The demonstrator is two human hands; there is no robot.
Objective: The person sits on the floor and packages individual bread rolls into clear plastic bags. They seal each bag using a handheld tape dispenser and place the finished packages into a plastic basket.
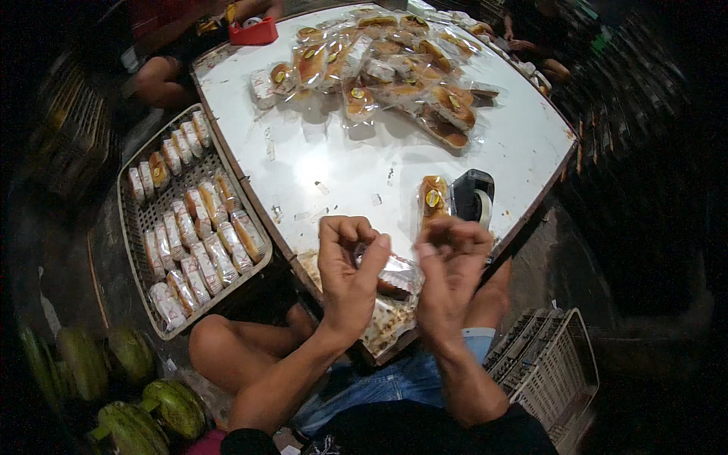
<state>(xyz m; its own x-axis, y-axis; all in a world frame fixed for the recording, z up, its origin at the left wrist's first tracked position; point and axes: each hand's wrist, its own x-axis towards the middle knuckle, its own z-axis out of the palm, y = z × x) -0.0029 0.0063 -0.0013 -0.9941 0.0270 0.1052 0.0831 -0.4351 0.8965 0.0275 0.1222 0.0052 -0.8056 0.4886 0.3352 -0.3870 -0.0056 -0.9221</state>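
Observation:
My left hand (352, 273) grips a bread roll in clear plastic wrap (398, 276) above the near corner of the white table. The roll's crimped end points right, and the rest of it is partly hidden behind my fingers. Just to the right, my right hand (452, 267) is blurred with its fingers curled; whether it pinches anything is unclear. Beyond it a second wrapped roll with a yellow sticker (433, 196) lies on the table, its near end covered by that hand. Touching or close beside this roll stands a black tape dispenser (475, 190) with a tape roll.
A heap of wrapped rolls (392, 68) covers the far part of the table (341, 153). Left stands a plastic crate (133, 227) with rows of wrapped rolls. A red tape dispenser (253, 31), other people's limbs (162, 79), stacked crates (551, 364) and green fruits (173, 406) surround it.

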